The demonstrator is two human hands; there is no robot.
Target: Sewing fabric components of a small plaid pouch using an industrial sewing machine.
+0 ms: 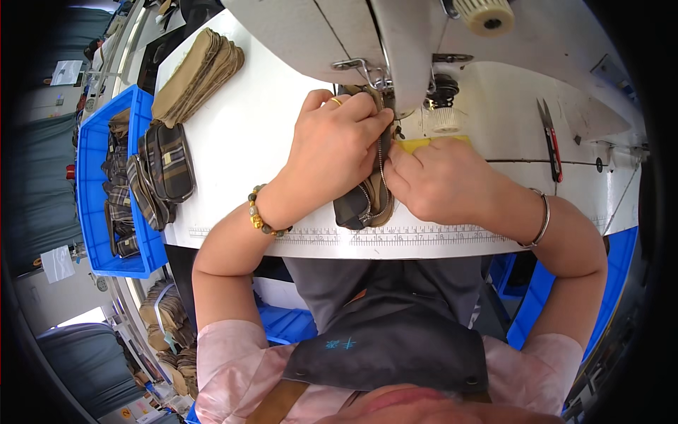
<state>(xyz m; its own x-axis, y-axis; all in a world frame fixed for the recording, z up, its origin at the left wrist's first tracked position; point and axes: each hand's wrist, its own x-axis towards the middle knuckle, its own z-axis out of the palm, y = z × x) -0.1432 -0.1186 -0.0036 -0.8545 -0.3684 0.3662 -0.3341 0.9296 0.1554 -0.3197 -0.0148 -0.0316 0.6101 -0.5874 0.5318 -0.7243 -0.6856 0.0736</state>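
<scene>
A small dark plaid and khaki fabric pouch piece [349,205] with a metal zipper lies under the foot of the sewing machine [367,35]. My left hand [335,148], fingers bent and closed, grips the pouch beside the machine's needle area. My right hand [438,180] has curled fingers pinching the pouch's right edge along the zipper, lower than the left fingertips. A yellow guide or card [462,140] shows just behind my right fingers. The needle tip is hard to make out among my fingers.
Stacked khaki fabric pieces [198,74] and plaid pouches [162,162] sit at the left, beside a blue crate [92,198] of more pouches. Red-handled snips [551,141] lie at the right. A printed ruler [452,233] runs along the white table's front edge [296,247]. Blue bins [600,297] are below.
</scene>
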